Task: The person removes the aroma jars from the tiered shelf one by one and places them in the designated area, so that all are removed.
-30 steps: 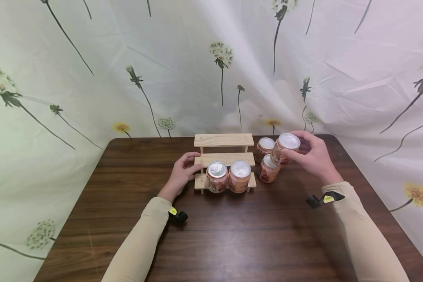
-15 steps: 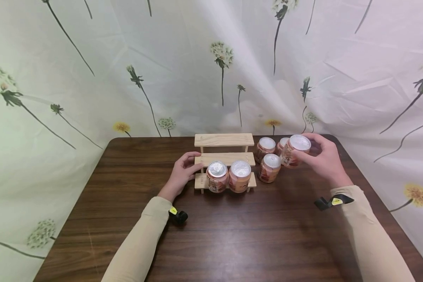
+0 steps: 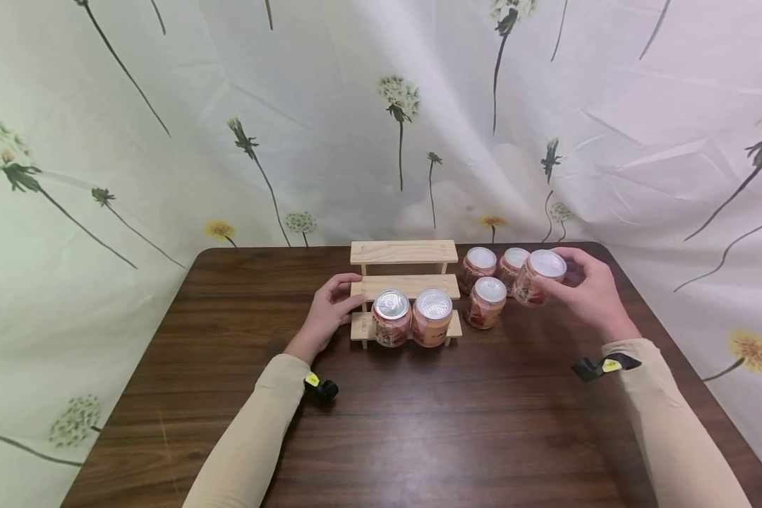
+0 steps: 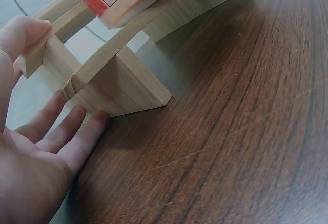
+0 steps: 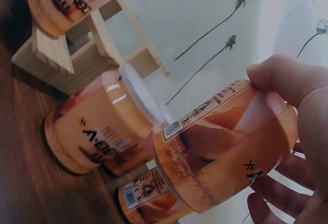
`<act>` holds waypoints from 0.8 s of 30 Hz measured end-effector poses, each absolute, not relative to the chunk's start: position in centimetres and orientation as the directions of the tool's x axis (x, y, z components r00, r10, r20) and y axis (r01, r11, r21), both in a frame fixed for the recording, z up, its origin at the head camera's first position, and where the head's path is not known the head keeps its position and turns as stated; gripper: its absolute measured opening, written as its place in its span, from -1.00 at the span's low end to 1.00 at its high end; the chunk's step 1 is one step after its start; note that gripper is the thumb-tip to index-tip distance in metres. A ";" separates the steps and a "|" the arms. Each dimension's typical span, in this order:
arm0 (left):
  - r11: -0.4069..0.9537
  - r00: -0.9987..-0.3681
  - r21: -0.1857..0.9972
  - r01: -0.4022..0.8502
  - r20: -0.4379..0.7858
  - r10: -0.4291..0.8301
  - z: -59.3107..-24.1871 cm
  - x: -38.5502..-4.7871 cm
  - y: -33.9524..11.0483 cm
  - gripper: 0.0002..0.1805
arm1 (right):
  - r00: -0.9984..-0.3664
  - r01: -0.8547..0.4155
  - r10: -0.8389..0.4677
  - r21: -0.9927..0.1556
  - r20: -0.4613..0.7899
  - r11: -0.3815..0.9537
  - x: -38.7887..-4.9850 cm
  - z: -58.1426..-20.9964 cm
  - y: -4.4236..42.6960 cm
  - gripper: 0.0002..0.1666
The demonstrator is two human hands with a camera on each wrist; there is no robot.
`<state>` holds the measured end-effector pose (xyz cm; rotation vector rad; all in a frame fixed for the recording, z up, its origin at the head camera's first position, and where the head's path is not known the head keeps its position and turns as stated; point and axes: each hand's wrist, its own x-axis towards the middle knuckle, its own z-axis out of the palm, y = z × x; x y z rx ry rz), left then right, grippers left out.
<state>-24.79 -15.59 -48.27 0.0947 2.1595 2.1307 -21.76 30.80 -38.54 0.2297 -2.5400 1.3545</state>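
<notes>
A three-step wooden rack [image 3: 403, 252] stands at the back middle of the table in the head view. Two cans [image 3: 391, 319] with silvery lids and orange labels sit side by side on its lowest step. My left hand [image 3: 324, 314] holds the rack's left end, thumb at the middle step; in the left wrist view its other fingers [image 4: 84, 137] touch the side board. At the right, my right hand [image 3: 587, 289] grips a similar can [image 3: 540, 279] between thumb and fingers. Whether that can's base touches the table cannot be told. The right wrist view shows its label [image 5: 220, 142].
Three more cans stand between the rack and my right hand: a back-left can [image 3: 480, 268], a front can [image 3: 485, 303] and a back-right can [image 3: 513, 269]. A curtain printed with dandelions [image 3: 398, 99] hangs behind the dark wooden table [image 3: 419, 430].
My right hand has carried its can to the right and slightly toward me, uncovering the back-right can behind it. My left hand, the rack and the two cans on it stay put.
</notes>
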 end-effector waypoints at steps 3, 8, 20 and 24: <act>0.019 -0.993 0.999 -0.029 -0.031 0.117 -48.3 -24.8 -15.6 -0.52 | -0.955 -0.266 -0.034 -0.802 0.295 0.535 -21.9 -39.2 31.0 -0.33; 0.022 -0.993 0.999 -0.030 -0.032 0.115 -48.3 -24.8 -15.5 -0.53 | -0.960 -0.253 -0.046 -0.791 0.275 0.558 -21.8 -40.1 31.0 -0.36; 0.015 -0.992 0.999 -0.039 -0.040 0.117 -48.2 -24.8 -15.5 -0.51 | -0.975 -0.211 -0.066 -0.795 0.212 0.569 -22.2 -42.6 31.1 -0.36; 0.017 -0.992 0.999 -0.037 -0.039 0.118 -48.1 -24.7 -15.5 -0.51 | -0.980 -0.194 -0.065 -0.810 0.190 0.553 -22.2 -43.0 31.1 -0.36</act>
